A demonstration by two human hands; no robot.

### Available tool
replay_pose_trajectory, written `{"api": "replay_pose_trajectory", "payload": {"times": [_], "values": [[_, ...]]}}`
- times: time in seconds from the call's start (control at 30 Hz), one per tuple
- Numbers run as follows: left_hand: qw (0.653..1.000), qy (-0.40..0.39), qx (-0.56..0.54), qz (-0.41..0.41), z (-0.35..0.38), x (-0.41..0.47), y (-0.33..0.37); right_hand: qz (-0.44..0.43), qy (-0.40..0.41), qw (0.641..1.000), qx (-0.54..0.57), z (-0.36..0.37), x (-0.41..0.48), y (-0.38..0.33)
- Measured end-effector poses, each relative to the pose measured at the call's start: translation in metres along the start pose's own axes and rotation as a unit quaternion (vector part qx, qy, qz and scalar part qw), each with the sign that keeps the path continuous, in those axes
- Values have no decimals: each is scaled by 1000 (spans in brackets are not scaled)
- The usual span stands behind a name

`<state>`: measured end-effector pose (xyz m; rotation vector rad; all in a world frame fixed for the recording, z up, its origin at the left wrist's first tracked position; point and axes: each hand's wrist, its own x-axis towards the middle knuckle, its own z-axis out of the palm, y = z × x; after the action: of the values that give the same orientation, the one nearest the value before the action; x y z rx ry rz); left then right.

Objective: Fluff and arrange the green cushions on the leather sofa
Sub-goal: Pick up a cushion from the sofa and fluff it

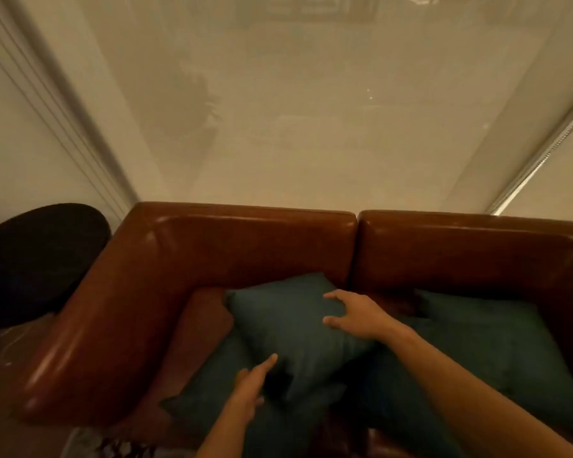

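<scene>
Brown leather sofa (252,246), corner seat, back running 9 to 3 o'clock, left armrest sloping toward 7. Three green cushions on the seat. Top cushion (291,328) tilted, its upper corner against the backrest near the seam at 12 o'clock, lying over a lower cushion (212,388) that spreads flat toward 6–7. Third cushion (497,345) at 3 o'clock, leaning on the right backrest section. Right hand (354,314) at the top cushion's right edge, fingers (333,295) spread and curled, not closed on fabric; contact unclear. Left hand (250,385) at the top cushion's lower edge, fingers straight and together, open, pointing toward 1 o'clock, tips touching or just beside the cushion. Dark round table (40,256) at 9 o'clock beyond the armrest. Pale blind (311,110) behind the sofa.
</scene>
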<state>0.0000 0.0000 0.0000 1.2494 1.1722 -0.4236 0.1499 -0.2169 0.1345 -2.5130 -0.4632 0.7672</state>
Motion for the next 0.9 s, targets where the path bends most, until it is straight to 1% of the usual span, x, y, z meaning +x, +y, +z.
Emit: {"api": "replay_pose_trajectory", "payload": {"times": [0.03,0.07,0.17,0.23,0.3,0.37,0.47,0.57,0.63,0.7,0.8,0.9], "values": [[1000,11,-20,8,5,13,3,-4,-2,1000,1,2,12,2],[999,14,-40,-9,10,21,8,-5,-7,1000,-4,3,24,4],[994,12,-108,-8,28,37,24,4,-24,1000,-2,11,52,13],[991,37,-131,2,43,51,34,8,-26,1000,12,15,70,18],[987,60,-146,-14,56,66,38,3,-37,999,6,18,87,25],[986,81,-139,-33,65,83,37,-4,-43,999,-3,20,100,30],[985,121,-119,-31,68,112,32,-10,-46,999,2,20,116,38],[983,152,-99,-29,70,98,50,-9,-46,999,18,22,128,44],[982,153,-106,-7,74,81,65,-11,-50,998,20,23,132,42],[982,136,-127,22,76,64,71,-22,-49,998,15,21,134,33],[981,91,-162,60,65,29,80,-71,-37,997,-7,3,138,9],[981,56,-148,113,30,-7,87,-133,-23,991,-25,-26,138,-28]]}}
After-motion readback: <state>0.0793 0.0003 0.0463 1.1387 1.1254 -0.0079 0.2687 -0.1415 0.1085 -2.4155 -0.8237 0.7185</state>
